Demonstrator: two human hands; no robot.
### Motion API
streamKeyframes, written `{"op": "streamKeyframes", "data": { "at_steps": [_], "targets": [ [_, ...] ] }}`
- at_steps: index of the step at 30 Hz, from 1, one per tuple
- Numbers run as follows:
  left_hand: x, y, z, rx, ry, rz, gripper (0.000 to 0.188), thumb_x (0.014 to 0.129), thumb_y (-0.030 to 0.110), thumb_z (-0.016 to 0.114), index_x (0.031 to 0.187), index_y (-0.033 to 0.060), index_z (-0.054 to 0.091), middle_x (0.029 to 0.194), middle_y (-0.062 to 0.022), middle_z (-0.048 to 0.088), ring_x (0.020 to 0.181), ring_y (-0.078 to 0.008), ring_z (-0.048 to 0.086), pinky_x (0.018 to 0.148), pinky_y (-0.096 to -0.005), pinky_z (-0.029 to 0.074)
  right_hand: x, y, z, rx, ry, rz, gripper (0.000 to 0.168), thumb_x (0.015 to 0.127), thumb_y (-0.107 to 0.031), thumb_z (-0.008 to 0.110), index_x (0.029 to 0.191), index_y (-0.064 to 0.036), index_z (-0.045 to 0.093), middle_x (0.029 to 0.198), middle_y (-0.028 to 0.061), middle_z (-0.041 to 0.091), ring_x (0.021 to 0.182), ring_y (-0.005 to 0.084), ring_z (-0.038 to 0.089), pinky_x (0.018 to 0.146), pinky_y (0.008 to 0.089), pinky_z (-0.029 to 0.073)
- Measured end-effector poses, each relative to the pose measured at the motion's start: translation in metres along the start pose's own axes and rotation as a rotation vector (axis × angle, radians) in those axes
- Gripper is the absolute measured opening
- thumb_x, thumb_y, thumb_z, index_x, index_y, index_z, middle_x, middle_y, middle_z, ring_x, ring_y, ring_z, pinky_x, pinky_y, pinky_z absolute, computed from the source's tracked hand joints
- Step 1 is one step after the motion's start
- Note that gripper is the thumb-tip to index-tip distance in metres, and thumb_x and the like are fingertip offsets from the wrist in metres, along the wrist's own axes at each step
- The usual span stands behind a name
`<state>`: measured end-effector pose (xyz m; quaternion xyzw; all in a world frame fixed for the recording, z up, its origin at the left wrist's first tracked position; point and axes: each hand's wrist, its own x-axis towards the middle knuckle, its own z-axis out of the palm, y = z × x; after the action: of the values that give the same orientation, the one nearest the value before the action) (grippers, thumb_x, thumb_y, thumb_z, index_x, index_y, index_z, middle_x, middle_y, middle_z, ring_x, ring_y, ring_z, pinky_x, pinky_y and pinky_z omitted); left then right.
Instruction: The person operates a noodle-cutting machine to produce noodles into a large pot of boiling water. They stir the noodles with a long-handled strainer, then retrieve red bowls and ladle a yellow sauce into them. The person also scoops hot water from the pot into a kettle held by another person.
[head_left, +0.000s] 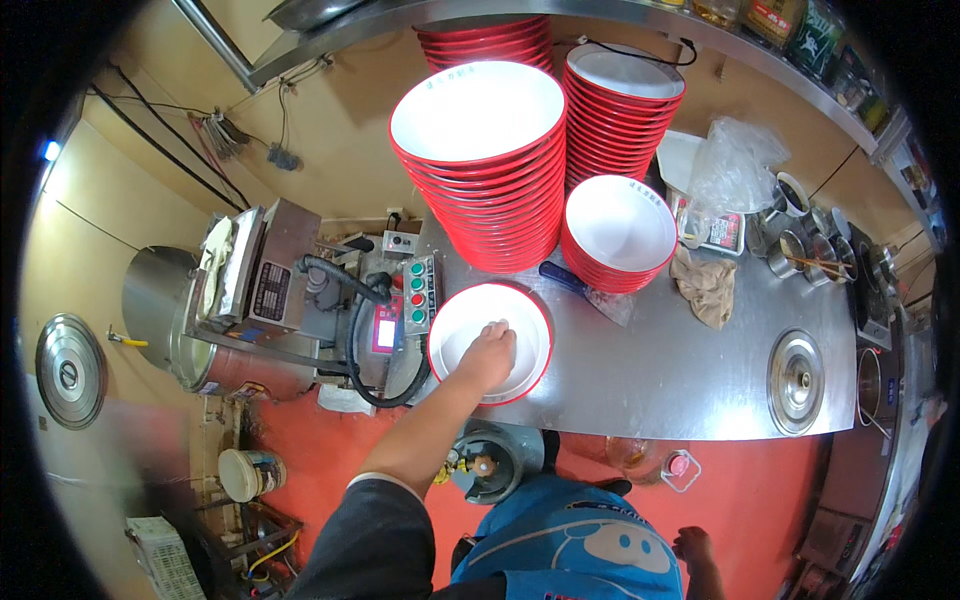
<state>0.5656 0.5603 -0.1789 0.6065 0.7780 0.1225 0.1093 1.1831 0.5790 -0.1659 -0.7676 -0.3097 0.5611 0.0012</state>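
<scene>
My left hand (489, 354) reaches into a white bowl (454, 322) with a red rim near the front edge of the steel worktop. Its fingers are bent down over the inside of the bowl, and whether they pinch something small and pale is unclear. Low beside my blue apron (570, 532) hangs my right hand (691, 541), away from the worktop, its fingers partly hidden. Behind the bowl rises a tall stack of red-and-white bowls (487, 202). A shorter bowl stack (619, 232) stands to its right, with a blue-handled scraper (562, 277) at its foot.
At left stands a machine with a button panel (420, 296) and black hose. A beige cloth (703, 289), a plastic bag (735, 169), metal pots (787, 251) and a round lid (796, 382) occupy the right side. Below the worktop is a gas cylinder (487, 461).
</scene>
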Motion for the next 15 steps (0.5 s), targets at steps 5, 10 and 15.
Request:
{"op": "streamKeyframes", "data": {
  "at_steps": [5, 10, 15],
  "targets": [
    [-0.027, -0.008, -0.021, 0.152, -0.427, 0.023, 0.019, 0.082, 0.007, 0.053, 0.091, -0.0017, 0.067, 0.11, -0.0214, 0.06, 0.103, -0.0366, 0.059, 0.094, -0.0425, 0.047, 0.012, -0.053, 0.019, -0.085, -0.062, -0.148, 0.017, 0.092, -0.016, 0.056, 0.097, 0.0, 0.057, 0.074, 0.0099, 0.06, 0.058, 0.0185, 0.059, 0.051, 0.0316, 0.05],
    [-0.05, -0.02, -0.045, 0.086, -0.327, 0.03, 0.019, 0.084, 0.009, 0.052, 0.085, -0.0013, 0.068, 0.097, -0.0205, 0.064, 0.097, -0.036, 0.061, 0.089, -0.0427, 0.048, 0.012, -0.101, 0.044, -0.128, -0.115, -0.278, 0.021, 0.093, -0.017, 0.057, 0.096, 0.003, 0.06, 0.075, 0.0083, 0.06, 0.059, 0.0155, 0.059, 0.052, 0.0294, 0.05],
    [-0.056, -0.017, -0.058, -0.08, -0.204, -0.038, 0.025, 0.088, 0.021, 0.055, 0.096, -0.001, 0.065, 0.104, -0.0187, 0.064, 0.104, -0.0358, 0.058, 0.093, -0.0429, 0.046, -0.001, -0.13, 0.069, -0.172, -0.172, -0.313, 0.022, 0.094, -0.018, 0.056, 0.098, 0.004, 0.061, 0.078, 0.0085, 0.062, 0.061, 0.0144, 0.06, 0.055, 0.0288, 0.051]
  ]
}}
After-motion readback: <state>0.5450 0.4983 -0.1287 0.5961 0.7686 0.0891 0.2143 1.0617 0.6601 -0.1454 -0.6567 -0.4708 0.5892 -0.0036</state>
